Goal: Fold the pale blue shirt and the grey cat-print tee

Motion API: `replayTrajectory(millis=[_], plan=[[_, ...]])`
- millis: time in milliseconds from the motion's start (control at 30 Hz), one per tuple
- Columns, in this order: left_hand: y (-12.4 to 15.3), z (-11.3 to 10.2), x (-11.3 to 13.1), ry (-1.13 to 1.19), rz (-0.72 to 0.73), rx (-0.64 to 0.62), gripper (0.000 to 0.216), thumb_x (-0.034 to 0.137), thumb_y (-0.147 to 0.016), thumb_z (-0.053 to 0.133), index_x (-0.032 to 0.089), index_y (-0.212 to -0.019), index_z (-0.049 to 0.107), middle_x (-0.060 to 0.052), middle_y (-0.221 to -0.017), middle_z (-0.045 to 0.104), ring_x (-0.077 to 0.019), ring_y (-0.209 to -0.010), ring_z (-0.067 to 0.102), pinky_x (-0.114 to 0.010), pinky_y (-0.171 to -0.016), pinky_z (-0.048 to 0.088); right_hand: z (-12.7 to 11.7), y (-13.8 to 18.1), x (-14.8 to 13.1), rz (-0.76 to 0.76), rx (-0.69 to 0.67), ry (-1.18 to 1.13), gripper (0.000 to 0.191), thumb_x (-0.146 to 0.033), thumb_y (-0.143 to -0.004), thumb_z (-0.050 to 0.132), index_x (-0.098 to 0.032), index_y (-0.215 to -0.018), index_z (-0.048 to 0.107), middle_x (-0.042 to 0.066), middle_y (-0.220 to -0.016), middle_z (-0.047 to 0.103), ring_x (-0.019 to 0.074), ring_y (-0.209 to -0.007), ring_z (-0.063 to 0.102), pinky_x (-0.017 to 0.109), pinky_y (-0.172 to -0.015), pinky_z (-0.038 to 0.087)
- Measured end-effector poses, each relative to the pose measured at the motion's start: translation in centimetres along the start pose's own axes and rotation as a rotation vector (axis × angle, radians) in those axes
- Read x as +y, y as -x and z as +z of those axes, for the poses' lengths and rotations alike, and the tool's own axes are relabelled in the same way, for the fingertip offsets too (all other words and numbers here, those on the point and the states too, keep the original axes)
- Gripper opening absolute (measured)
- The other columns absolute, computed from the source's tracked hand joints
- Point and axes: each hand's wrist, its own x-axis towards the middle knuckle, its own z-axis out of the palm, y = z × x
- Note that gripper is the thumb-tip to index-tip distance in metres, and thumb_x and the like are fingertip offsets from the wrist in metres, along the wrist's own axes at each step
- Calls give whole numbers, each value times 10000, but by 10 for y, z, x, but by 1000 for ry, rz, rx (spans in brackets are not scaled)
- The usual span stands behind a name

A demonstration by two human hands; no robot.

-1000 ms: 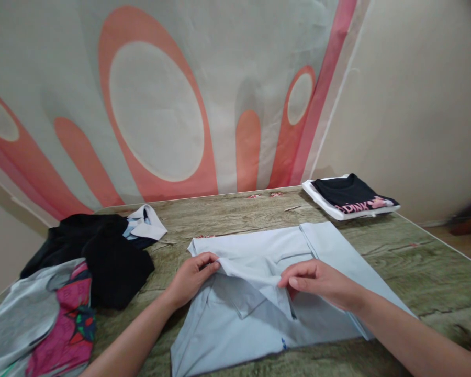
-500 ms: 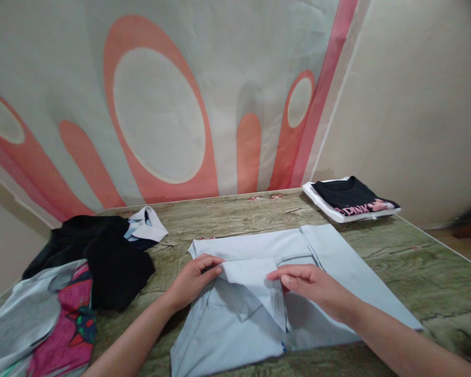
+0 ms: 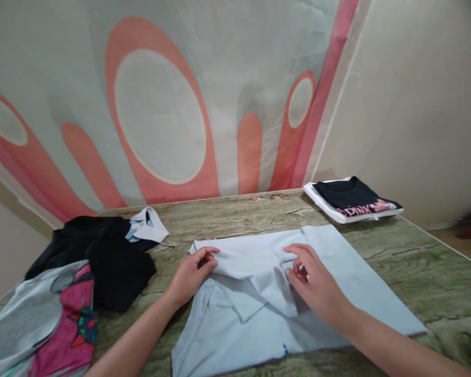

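A pale blue-white shirt (image 3: 235, 335) lies flat and partly folded on the table in front of me. Its sleeve (image 3: 255, 272) is laid back over the body and bunched into loose creases. My left hand (image 3: 192, 275) pinches the cloth at the sleeve's left side, thumb and index finger close together. Over the sleeve's right side hovers my right hand (image 3: 312, 283), its fingers curved and thumb apart from the index finger. Nothing shows between those fingers. A small dark blue mark (image 3: 285, 348) sits near the shirt's front edge.
On the left lie a crumpled black garment (image 3: 113, 267) with a white collar (image 3: 153, 225) beside it, and a grey-and-pink printed garment (image 3: 73, 324). A folded black shirt (image 3: 345, 193) rests on white cloth (image 3: 367, 215) at the back right. The wood-patterned table (image 3: 227, 212) meets a patterned wall covering.
My right hand has let go of the sleeve edge and lifted, with its fingers spreading. The sleeve has dropped and settled lower to the right. My left hand has shifted slightly up.
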Motion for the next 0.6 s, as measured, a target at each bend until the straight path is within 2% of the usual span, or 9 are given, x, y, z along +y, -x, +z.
replayTrajectory(millis=[67,133,200,300,400,600], plan=[[0,-6,-3,-53,42,-31,289,397,-877,594,203,-1080,663,-41,-948,664,-207,-916,600,-298,-851,435,1,7,-9,-263,-112,151,249,-218,-887,524,-212,-1136,545,92,-1125,569,220,-954,540,414,-890,453],[0,-15,-6,-132,106,-98,237,400,-837,654,218,-983,695,-61,-1070,656,-236,-1043,571,-340,-957,401,5,14,-17,-382,-280,269,236,-195,-843,580,-202,-1078,559,91,-1082,585,256,-1014,515,437,-913,443],[0,-23,-10,-209,147,-162,193,390,-798,698,226,-899,710,-70,-1174,627,-263,-1145,520,-380,-1032,352,10,19,-19,-358,-356,381,272,-133,-793,590,-191,-1057,563,89,-1054,589,263,-990,512,439,-884,453],[-1,-28,-15,-269,155,-185,168,387,-815,674,225,-853,702,-72,-1245,594,-272,-1199,482,-403,-1061,333,14,19,-15,-326,-377,518,314,-39,-746,548,-185,-1022,581,82,-994,591,255,-934,517,426,-842,454],[-4,-24,-20,-282,169,-128,217,404,-875,591,212,-814,674,-75,-1224,600,-256,-1188,487,-395,-1058,341,10,16,-12,-353,-399,561,329,-4,-734,532,-178,-1005,597,81,-968,592,245,-917,523,398,-820,447],[-10,-19,-31,-323,178,-21,356,395,-966,410,194,-747,604,-86,-1153,601,-244,-1122,519,-404,-1006,382,-6,17,-19,-355,-491,484,269,-40,-775,533,-203,-973,614,49,-940,604,221,-909,535,349,-791,418]])
